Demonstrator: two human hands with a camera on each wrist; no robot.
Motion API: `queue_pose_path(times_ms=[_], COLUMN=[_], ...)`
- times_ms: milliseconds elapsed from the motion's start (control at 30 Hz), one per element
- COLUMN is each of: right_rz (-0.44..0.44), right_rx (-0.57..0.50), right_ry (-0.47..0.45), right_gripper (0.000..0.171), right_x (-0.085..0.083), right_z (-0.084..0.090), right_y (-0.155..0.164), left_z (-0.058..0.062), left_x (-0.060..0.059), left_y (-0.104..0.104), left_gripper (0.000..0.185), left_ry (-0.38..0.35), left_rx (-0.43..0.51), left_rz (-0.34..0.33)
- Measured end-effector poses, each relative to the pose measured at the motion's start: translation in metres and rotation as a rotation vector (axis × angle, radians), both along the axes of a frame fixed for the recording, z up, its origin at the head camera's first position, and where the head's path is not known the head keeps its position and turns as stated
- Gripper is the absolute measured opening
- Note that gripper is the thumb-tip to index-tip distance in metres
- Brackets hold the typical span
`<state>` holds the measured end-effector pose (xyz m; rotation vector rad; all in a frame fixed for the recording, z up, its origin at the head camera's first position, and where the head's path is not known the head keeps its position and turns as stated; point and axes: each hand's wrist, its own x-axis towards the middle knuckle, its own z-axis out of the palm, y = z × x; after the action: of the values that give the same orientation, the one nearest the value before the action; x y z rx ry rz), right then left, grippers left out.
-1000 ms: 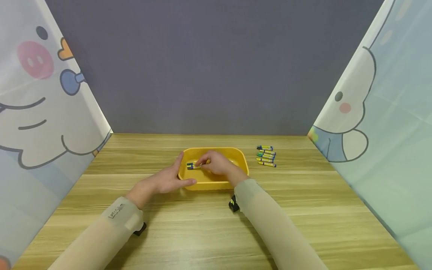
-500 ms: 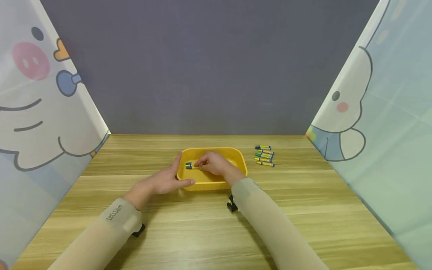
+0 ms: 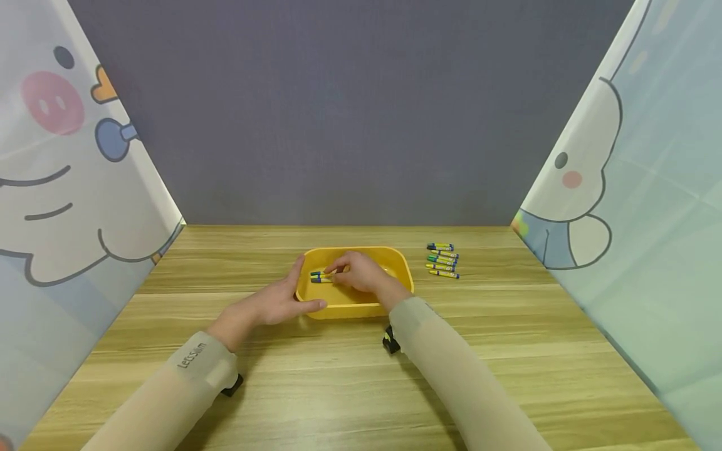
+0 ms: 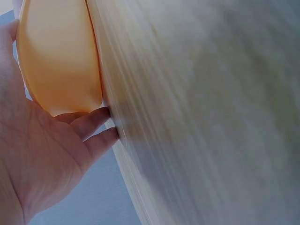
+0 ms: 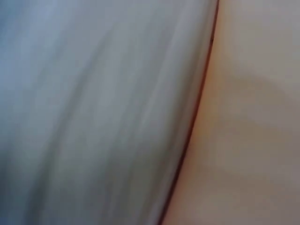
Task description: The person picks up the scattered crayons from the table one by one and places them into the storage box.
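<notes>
Inside a yellow plastic box [image 3: 389, 307], several crayons [image 3: 319, 280] with yellow wrappers and dark or blue ends lie side by side toward the left end. My right hand [image 3: 361, 274] reaches over the near rim, its curled thumb and index finger around the crayons' right ends, which it hides. Against the box's left end, my left hand [image 3: 276, 302] rests with fingers extended along the outside and thumb along the near rim. The left wrist view shows the left hand [image 4: 47, 150] with its fingertips low beside the box wall [image 4: 61, 61]. No fingers show in the right wrist view.
Right of the box, several more crayons [image 3: 442, 259] lie in a loose column on the wooden table [image 3: 316, 388]. A dark grey panel [image 3: 350, 113] stands behind the table. Printed cloth walls [image 3: 73, 188] flank both sides.
My right thumb and index finger are slightly farther apart at the crayons than half a second ago. The left hand, the box and the crayon column stay put; the view has shifted slightly.
</notes>
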<state>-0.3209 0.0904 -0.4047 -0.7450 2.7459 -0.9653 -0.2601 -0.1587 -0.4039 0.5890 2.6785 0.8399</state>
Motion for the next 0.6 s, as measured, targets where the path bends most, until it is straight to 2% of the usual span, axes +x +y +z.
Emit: queue_pose_path(times_ms=[67, 200, 300, 400, 600], right_rz=[-0.007, -0.014, -0.026, -0.057, -0.149], right_rx=[-0.045, -0.119, -0.142, -0.147, -0.115], right_ry=[-0.015, 0.029, 0.082, 0.092, 0.097], right_gripper=[0.024, 0.026, 0.027, 0.025, 0.026], right_x=[0.002, 0.006, 0.009, 0.012, 0.015], right_z=[0.004, 0.019, 0.032, 0.041, 0.030], right_y=[0.002, 0.017, 0.039, 0.068, 0.137], left_z=[-0.001, -0.002, -0.002, -0.001, -0.002], left_x=[0.001, 0.001, 0.000, -0.001, -0.001], left_y=[0.000, 0.001, 0.002, 0.002, 0.000], left_gripper=[0.133, 0.132, 0.133, 0.134, 0.134], left_ry=[0.002, -0.008, -0.010, -0.011, -0.009], left_rx=[0.002, 0.014, 0.031, 0.041, 0.028], left_rz=[0.001, 0.001, -0.004, 0.000, 0.006])
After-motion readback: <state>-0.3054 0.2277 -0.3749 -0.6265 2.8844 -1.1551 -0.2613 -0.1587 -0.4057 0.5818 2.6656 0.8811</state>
